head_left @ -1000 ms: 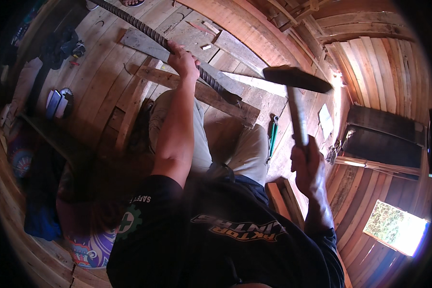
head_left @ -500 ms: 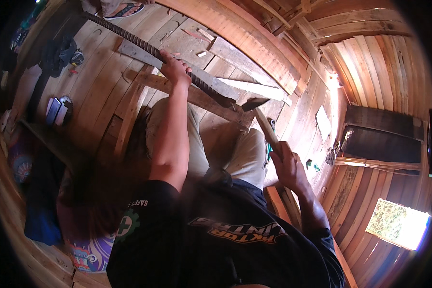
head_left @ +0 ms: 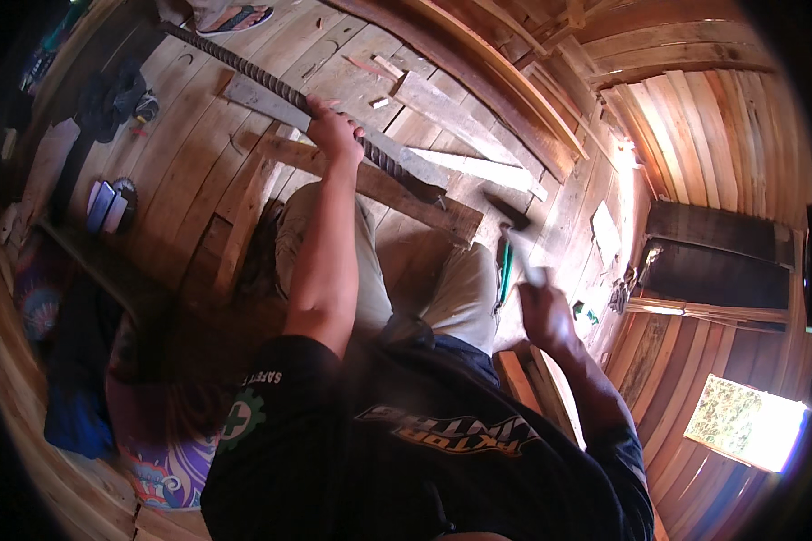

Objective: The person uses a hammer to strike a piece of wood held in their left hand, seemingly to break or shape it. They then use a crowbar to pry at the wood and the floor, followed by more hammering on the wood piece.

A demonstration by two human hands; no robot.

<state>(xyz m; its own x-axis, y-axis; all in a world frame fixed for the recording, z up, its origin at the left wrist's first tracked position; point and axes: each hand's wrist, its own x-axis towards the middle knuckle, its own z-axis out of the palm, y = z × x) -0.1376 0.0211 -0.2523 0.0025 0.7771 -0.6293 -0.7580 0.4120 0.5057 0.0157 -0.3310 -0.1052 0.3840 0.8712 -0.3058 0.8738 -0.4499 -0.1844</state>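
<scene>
My left hand [head_left: 336,133] is wrapped round a long ribbed steel bar [head_left: 254,74], which slants from the far left toward the middle. The bar's near end lies at a wooden beam [head_left: 458,221] in front of my knees. To the right of that end, my right hand [head_left: 548,316] grips a hammer [head_left: 508,210] by its handle. Motion blurs the hammer, and its dark head is in the air, apart from the bar. A small nail-like point shows on the beam next to the bar's end, too small to make out.
Another person's sandalled foot [head_left: 237,20] stands near the bar's far end. Loose boards [head_left: 465,117] and wood scraps lie on the plank floor ahead. A green-handled tool [head_left: 505,261] is beside my right knee. A phone-like blue object [head_left: 100,207] lies at left.
The hammer has moved right and away from the bar's end, with my right hand shifting slightly right and down. My left hand and the bar have barely moved. A board at the back has tilted.
</scene>
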